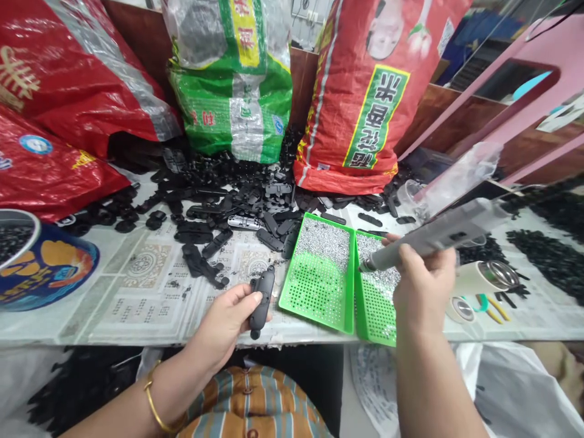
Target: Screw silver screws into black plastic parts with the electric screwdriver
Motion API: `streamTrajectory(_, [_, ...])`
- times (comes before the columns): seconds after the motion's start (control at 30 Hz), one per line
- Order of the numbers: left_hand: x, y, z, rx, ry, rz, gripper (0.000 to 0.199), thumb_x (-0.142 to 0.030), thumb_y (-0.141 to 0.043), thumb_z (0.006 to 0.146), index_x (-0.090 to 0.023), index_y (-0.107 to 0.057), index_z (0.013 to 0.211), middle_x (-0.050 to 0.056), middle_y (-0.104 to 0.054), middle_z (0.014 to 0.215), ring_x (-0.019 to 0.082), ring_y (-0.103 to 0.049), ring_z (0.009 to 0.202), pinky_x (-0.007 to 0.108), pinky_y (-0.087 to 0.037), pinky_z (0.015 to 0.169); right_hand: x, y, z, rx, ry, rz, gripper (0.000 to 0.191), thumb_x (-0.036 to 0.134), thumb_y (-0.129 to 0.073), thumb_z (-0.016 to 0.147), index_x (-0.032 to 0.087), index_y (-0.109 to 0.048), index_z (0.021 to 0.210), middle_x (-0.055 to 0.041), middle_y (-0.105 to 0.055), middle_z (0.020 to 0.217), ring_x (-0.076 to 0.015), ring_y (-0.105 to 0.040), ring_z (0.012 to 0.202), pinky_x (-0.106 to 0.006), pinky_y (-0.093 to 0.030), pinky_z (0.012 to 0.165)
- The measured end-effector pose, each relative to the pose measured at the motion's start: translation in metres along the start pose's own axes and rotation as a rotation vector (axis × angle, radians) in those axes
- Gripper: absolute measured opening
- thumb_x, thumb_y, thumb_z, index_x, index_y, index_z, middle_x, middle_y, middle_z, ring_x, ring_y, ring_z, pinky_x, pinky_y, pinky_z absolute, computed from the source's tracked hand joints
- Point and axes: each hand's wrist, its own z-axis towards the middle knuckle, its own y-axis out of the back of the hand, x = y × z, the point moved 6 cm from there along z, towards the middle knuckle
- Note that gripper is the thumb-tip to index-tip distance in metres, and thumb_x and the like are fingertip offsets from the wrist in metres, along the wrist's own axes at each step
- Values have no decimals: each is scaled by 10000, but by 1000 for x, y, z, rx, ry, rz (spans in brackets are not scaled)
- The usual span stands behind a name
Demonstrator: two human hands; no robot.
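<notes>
My left hand (235,313) is closed around a long black plastic part (262,302), held upright just above the table's front edge. In my right hand (422,283) is a grey electric screwdriver (433,234), gripped along its body. Its tip points down and left, over the right-hand green tray (376,313). Small silvery screws lie in the far part of that tray. Beside it, the left-hand green tray (317,298) holds more of the same screws at its far end. Both trays have perforated bottoms.
Loose black plastic parts (219,201) are heaped behind the trays. Behind them stand a green sack (232,115) and a red sack (360,103). A blue tub (50,267) is at left. At right are a white thermos (483,277) and yellow-handled pliers (497,310).
</notes>
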Motion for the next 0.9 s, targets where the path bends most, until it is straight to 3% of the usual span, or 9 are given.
streamTrajectory(0.1, [2,-4,3,-7,3,12,249,-359,-665,671,-144,-554,733,1,-613,666,127,-604,615,236,-464,611,7,-13,-21,66,-36,165,240,259,-619,712,165,-557,925,26,-592,624,-123,-563,554,-280,-453,574])
streamTrajectory(0.23, [4,-8,5,-8,-10,0,236,-357,-644,696,-150,-542,743,13,-638,734,114,-600,612,239,-459,632,-3,-32,-40,63,1,287,282,400,-538,764,143,-565,877,45,-519,472,-120,-500,412,-264,-412,440])
streamTrajectory(0.33, [6,-8,5,-9,-10,-13,233,-359,-634,706,-150,-553,770,23,-648,793,109,-598,613,235,-447,627,-16,-43,-41,58,52,361,336,472,-509,749,147,-558,821,43,-512,456,-126,-497,389,-270,-411,412])
streamTrajectory(0.53, [3,-2,6,-44,-23,-29,238,-356,-635,698,-137,-568,766,2,-617,682,107,-577,589,220,-420,595,-30,-59,-33,59,32,389,318,474,-507,738,162,-552,781,57,-487,431,-112,-474,367,-259,-400,392])
streamTrajectory(0.7, [5,0,7,-54,7,-34,236,-348,-625,701,-137,-572,794,23,-645,762,114,-590,609,229,-417,607,-37,-63,-32,50,8,357,313,475,-521,728,165,-539,774,58,-485,432,-111,-474,359,-253,-392,381])
streamTrajectory(0.9, [3,-1,6,-69,5,1,217,-348,-607,707,-144,-552,754,-10,-599,620,108,-565,585,214,-396,571,-39,-65,-32,76,10,363,299,468,-522,722,172,-532,764,63,-478,435,-108,-462,347,-252,-386,363])
